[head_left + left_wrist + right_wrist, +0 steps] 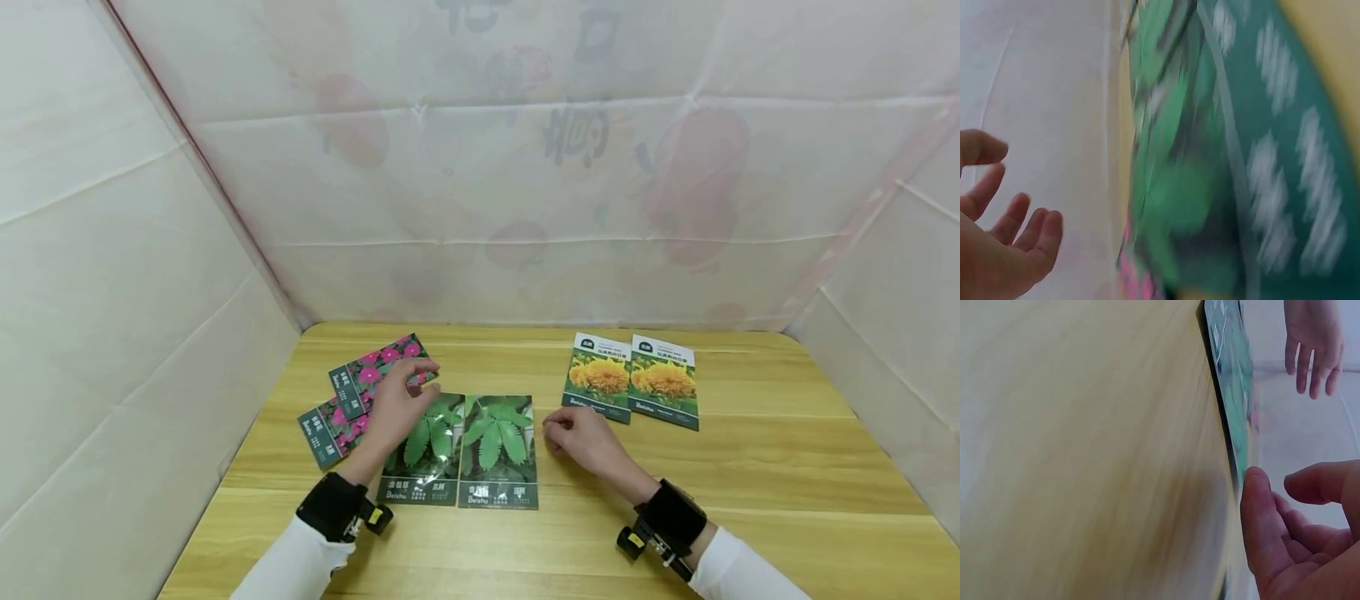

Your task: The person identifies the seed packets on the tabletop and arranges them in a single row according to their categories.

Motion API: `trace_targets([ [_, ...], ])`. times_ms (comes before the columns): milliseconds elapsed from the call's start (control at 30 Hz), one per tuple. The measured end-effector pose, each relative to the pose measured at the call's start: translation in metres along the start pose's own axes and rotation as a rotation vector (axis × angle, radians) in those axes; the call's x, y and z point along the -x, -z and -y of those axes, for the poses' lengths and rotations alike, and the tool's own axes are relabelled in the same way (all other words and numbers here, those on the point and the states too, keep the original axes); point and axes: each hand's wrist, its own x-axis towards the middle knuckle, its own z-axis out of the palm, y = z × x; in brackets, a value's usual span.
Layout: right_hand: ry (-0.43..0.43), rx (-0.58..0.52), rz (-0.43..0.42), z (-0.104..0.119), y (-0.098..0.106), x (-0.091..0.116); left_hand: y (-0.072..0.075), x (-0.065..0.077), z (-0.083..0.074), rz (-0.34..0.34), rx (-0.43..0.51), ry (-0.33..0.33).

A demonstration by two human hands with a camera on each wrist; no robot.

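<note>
Two seed packets with green leaf pictures lie side by side, a left leaf packet (pixel 427 454) and a right leaf packet (pixel 498 450). Over the left one and the pink-flower packets hovers my left hand (pixel 396 407), its fingers loosely bent and holding nothing; it partly hides them. The upper pink-flower packet (pixel 367 375) overlaps the lower pink-flower packet (pixel 324 433). My right hand (pixel 588 442) is just right of the right leaf packet, below the sunflower packets. In the right wrist view, thumb and forefinger of that hand (pixel 1310 544) stand apart, with nothing between them.
A left sunflower packet (pixel 598 373) and a right sunflower packet (pixel 664 379) lie at the back right of the wooden table (pixel 780 467). Pale fabric walls (pixel 480 192) enclose the back and both sides. The left wrist view is blurred.
</note>
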Motion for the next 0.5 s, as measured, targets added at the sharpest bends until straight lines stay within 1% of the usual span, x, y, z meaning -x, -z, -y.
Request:
trace_targets([
  [33,0.007,0.023,-0.016,0.0,0.001,0.001,0.007,-0.004,-0.001,0.014,-0.058,-0.004],
  [100,0.024,0.065,-0.052,0.0,0.004,0.002,0.022,-0.012,-0.013,0.036,-0.172,0.029],
  [133,0.033,0.083,-0.066,0.0,0.006,0.003,0.028,-0.017,-0.011,0.044,-0.222,0.033],
  [200,0.052,0.114,-0.09,-0.002,0.01,0.003,0.041,-0.025,-0.006,0.059,-0.309,0.056],
  [267,0.064,0.125,-0.101,-0.003,0.013,0.005,0.051,-0.032,0.003,0.058,-0.37,0.067],
  [400,0.073,0.132,-0.11,-0.002,0.019,0.008,0.068,-0.044,0.021,0.067,-0.46,0.083],
  [500,0.077,0.138,-0.113,-0.002,0.021,0.009,0.077,-0.051,0.03,0.088,-0.491,0.1],
])
